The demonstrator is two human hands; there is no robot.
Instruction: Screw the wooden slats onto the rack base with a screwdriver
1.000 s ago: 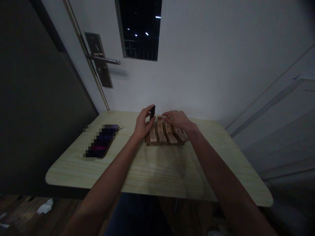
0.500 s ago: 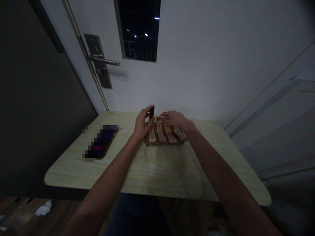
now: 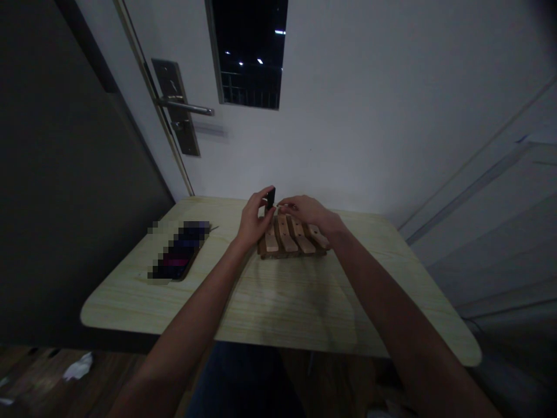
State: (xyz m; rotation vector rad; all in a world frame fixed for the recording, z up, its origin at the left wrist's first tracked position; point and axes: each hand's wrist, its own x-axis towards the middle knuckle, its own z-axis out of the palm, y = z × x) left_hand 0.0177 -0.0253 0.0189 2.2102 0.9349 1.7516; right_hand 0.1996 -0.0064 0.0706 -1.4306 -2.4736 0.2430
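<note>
My left hand [image 3: 256, 217] pinches a small flat black rectangular piece [image 3: 270, 198] between thumb and fingers. It is held upright at the left back of a wooden piece with several angled slats [image 3: 285, 236], which have small dark holes in them. Just to the right, my right hand [image 3: 307, 210] reaches over the back of the slats with its fingers drawn together, their tips close to the black piece. What the right fingertips hold, if anything, is too small to make out. My hands hide the far ends of the slats.
The wooden piece rests on a pale wood-grain table [image 3: 278, 307]. A dark phone-like device [image 3: 185, 252], partly pixelated, lies on the left side, with a thin pointed thing [image 3: 214, 228] at its far end. Behind stands a white door with a metal handle [image 3: 187, 108].
The right fingertips have shifted slightly left, toward the black piece. My left hand keeps its pinch on that piece. The whole view has moved a little.
</note>
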